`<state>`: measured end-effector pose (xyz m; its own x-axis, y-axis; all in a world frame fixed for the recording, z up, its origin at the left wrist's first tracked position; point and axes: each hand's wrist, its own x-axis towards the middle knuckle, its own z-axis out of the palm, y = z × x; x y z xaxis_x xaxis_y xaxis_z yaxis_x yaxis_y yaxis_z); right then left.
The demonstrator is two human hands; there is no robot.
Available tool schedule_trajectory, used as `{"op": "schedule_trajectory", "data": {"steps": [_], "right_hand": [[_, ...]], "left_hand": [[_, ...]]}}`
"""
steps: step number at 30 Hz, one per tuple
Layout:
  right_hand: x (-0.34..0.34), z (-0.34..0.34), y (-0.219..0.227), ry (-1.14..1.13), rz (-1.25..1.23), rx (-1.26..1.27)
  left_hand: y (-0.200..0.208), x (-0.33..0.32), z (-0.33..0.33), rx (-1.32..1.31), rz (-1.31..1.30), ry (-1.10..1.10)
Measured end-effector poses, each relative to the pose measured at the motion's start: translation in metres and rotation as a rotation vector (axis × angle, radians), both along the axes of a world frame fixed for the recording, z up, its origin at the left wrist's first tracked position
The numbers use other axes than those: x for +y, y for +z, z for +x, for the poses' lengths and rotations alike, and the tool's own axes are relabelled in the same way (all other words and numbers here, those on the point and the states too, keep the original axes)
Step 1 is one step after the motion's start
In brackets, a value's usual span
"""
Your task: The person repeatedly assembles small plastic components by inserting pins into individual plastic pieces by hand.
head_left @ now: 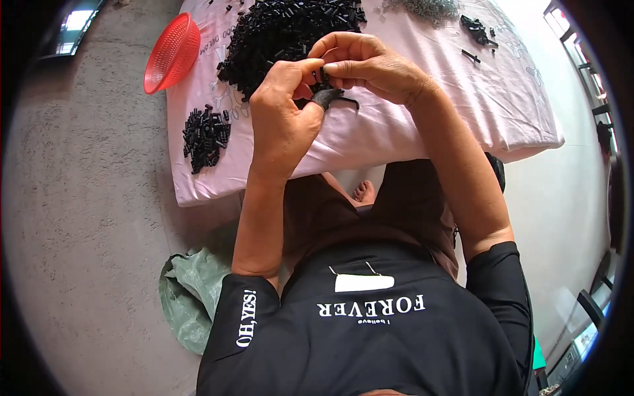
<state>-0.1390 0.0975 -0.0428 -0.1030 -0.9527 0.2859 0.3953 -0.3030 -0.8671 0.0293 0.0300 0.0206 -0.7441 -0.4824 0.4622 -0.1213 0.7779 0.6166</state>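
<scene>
Above the near part of the pink cloth (389, 135), my two hands meet at a small black piece (322, 75). My left hand (284, 109) is closed on it with the fingertips, and a dark wrap (325, 98) sits around its thumb. From the wrap a thin black hooked end sticks out to the right. The thumb and forefinger of my right hand (373, 66) pinch at the same piece from the right. Its exact kind is too small to make out. Just beyond my hands lies a big heap of small black cylindrical parts (284, 30).
At the left edge, a smaller pile of black parts (205, 138) lies below a tilted red perforated basket (173, 54). Small clear parts (429, 8) are heaped at the far right, near a few black pieces (475, 30). A green bag (191, 297) rests on the floor.
</scene>
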Motion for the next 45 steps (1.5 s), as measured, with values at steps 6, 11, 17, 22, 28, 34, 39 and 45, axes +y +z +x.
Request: {"op": "schedule_trajectory", "data": {"steps": [6,11,17,22,28,34,39,45], "right_hand": [[-0.001,0.000,-0.001,0.038,0.009,0.011],[-0.001,-0.001,-0.002,0.033,0.023,0.005],[0.003,0.003,0.005,0.056,0.045,-0.049],[0.003,0.002,0.003,0.074,0.057,-0.053],[-0.001,0.000,-0.002,0.113,0.029,-0.075],[-0.003,0.000,-0.005,0.097,0.028,-0.080],[0.001,0.001,0.000,0.078,0.022,-0.085],[0.003,0.002,0.001,0.066,0.040,-0.029]], "left_hand": [[0.003,-0.003,0.002,-0.080,-0.089,-0.067],[0.003,-0.001,0.000,-0.058,-0.126,-0.077],[0.003,0.000,0.000,-0.016,-0.103,-0.066],[0.004,0.001,0.001,-0.051,-0.107,-0.073],[0.003,0.001,0.002,-0.032,-0.066,-0.068],[0.003,0.002,0.001,-0.010,-0.070,-0.064],[0.003,0.002,0.001,0.027,-0.096,-0.070],[0.003,0.002,0.004,0.028,-0.080,-0.073]]}}
